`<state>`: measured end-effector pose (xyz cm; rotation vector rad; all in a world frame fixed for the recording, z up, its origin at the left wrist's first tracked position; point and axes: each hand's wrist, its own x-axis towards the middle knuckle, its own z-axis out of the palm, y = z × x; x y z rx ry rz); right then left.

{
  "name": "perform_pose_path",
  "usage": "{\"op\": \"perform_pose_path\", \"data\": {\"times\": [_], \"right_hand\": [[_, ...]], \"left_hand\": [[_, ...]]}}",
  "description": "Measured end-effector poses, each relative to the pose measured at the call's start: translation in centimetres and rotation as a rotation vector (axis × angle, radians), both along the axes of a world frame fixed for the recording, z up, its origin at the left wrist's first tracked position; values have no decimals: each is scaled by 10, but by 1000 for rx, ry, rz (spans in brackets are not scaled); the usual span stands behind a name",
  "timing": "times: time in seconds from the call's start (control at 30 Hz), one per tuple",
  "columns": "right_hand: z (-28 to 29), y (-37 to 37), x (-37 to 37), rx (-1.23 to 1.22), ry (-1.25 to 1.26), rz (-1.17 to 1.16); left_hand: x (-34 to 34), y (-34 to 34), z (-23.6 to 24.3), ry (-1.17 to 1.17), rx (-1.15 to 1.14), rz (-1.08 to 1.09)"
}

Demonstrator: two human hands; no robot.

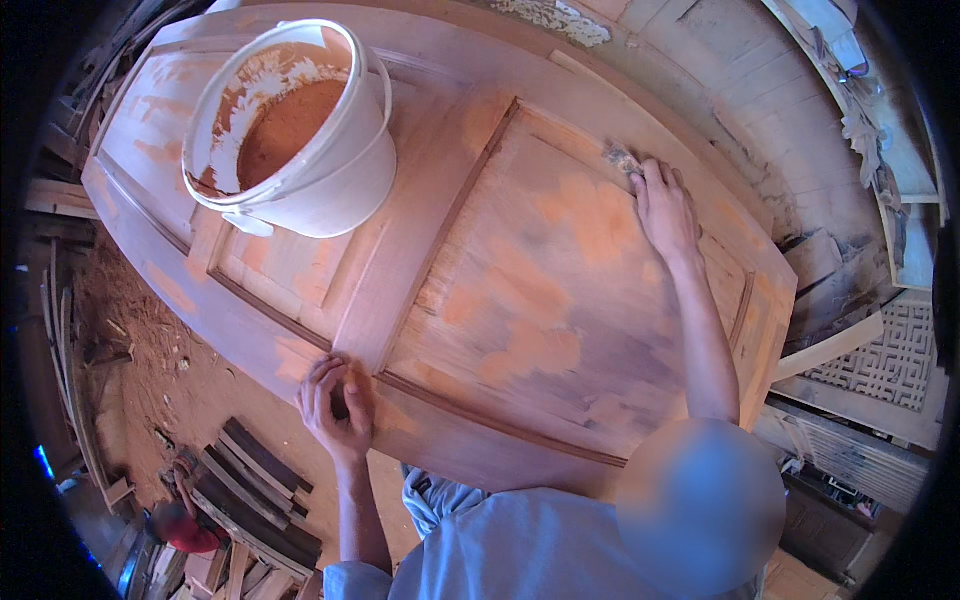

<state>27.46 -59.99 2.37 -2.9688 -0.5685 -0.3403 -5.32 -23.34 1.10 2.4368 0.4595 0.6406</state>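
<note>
A reddish-brown wooden door [560, 390] with recessed panels lies flat before me, blotched with orange patches. At the far right of its large panel, my right hand [667, 210] is closed on a small scraper-like tool [622, 158], whose grey, smeared end sticks out past the fingers. Along the door's near edge, left of the large panel, rests my left hand [338, 408]. Its fingers are curled round toward the thumb, and what they hold, if anything, is hidden. A white bucket [345, 190] stands on the door at the upper left, with orange-brown stuff inside.
Dark curved wooden strips [250, 490] and offcuts lie on the dusty ground at the lower left. Near them is another person in red [190, 530]. On the right stand a carved lattice panel [890, 360] and stacked boards. The bucket's handle [385, 95] hangs at its right side.
</note>
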Motion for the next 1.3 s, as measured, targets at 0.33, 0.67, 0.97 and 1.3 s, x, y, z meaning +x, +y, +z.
{"op": "perform_pose_path", "data": {"times": [0.33, 0.67, 0.97, 1.3], "right_hand": [[-7, 0, 2, 24, 14, -35], [-12, 9, 4, 59, -40, -12], [-11, 20, 10, 18, 22, -42], [-9, 38, 19, 11, 22, -1]], "left_hand": [[1, -4, -2, 10, -46, 39], [2, -6, -1, 14, -47, 50], [2, -5, -1, 18, -50, 40], [0, -3, -5, 11, -48, 38]]}}
